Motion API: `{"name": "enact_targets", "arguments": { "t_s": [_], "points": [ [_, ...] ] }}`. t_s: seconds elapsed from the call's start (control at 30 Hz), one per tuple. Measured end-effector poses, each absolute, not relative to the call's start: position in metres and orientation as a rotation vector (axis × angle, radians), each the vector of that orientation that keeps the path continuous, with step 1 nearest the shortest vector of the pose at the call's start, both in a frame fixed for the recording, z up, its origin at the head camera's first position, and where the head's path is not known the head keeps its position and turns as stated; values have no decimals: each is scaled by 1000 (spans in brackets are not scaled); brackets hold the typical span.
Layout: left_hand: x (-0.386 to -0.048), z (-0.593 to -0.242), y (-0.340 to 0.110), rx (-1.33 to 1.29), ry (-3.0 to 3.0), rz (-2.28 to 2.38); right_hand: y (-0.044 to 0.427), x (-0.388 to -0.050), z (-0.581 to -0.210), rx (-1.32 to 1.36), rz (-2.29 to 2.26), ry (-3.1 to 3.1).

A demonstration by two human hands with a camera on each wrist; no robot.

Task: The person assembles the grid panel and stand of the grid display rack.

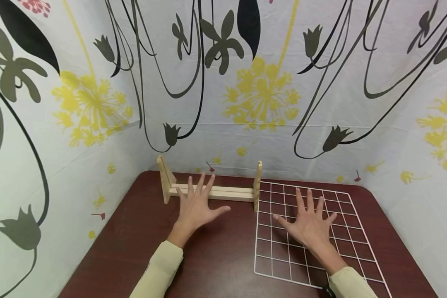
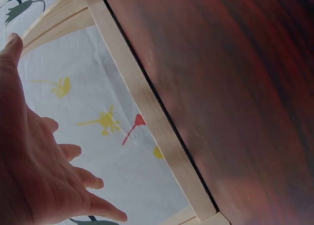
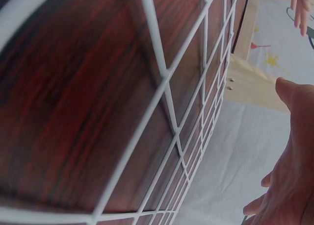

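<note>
We find both hands raised over the bench (image 1: 223, 252), each grip wide with fingers straight and spread. The left hand (image 1: 197, 209) is positioned near the wooden stand (image 1: 227, 193), whose two uprights are joined by a crossbar close to the bench's far edge. The right hand (image 1: 311, 227) is above the white wire grid (image 1: 272, 241), which lies flat right of the stand. We note the grid's left edge just beside the right upright; we cannot tell whether they touch. Dark bench surface extends leftward and along the grid's right edge.
</note>
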State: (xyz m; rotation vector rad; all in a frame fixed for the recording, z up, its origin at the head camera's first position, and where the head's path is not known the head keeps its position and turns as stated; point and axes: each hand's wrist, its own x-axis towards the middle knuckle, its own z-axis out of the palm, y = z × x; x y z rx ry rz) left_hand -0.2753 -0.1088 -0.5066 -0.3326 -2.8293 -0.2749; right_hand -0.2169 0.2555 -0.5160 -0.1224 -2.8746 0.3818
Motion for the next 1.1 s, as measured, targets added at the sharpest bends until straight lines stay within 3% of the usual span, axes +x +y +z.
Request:
{"name": "enact_targets", "arguments": {
  "t_s": [0.67, 1.1],
  "points": [
    [-273, -507, -104, -320, -2857, -340, 259, -211, -515, -130, 367, -2891],
    [-264, -503, -85, -381, -2899, -745, 269, -195, -515, -163, 394, -2944]
  ]
}}
